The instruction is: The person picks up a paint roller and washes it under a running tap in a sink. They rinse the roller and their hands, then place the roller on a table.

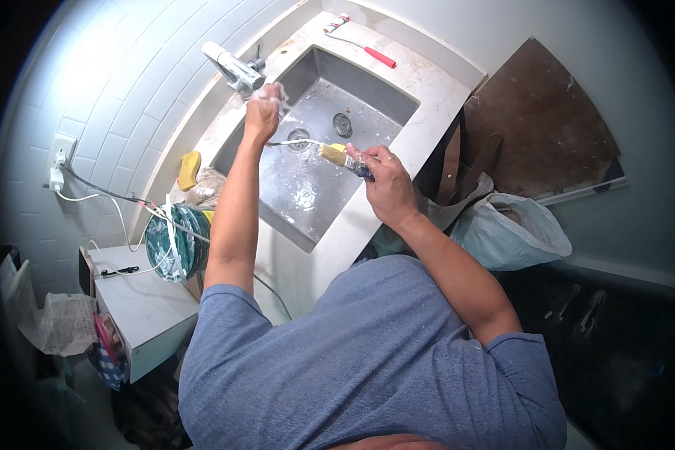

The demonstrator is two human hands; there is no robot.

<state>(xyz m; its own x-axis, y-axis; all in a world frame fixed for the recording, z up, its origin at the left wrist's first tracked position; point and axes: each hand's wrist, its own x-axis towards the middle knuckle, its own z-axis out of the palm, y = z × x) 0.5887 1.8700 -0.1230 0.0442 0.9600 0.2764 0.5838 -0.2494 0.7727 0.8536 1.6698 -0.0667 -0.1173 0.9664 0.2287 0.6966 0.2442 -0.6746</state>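
Your right hand [388,184] grips a paintbrush [343,159] over the sink [367,124], its bristles pointing left and slightly away from you, its long axis slanting. Your left hand [263,112], sudsy, is by the tap [232,66]; I cannot tell whether it grasps anything.

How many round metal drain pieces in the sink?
2, both on the sink floor: left drain piece, nearer the left hand; right drain piece, farther from it. Hands may hide others.
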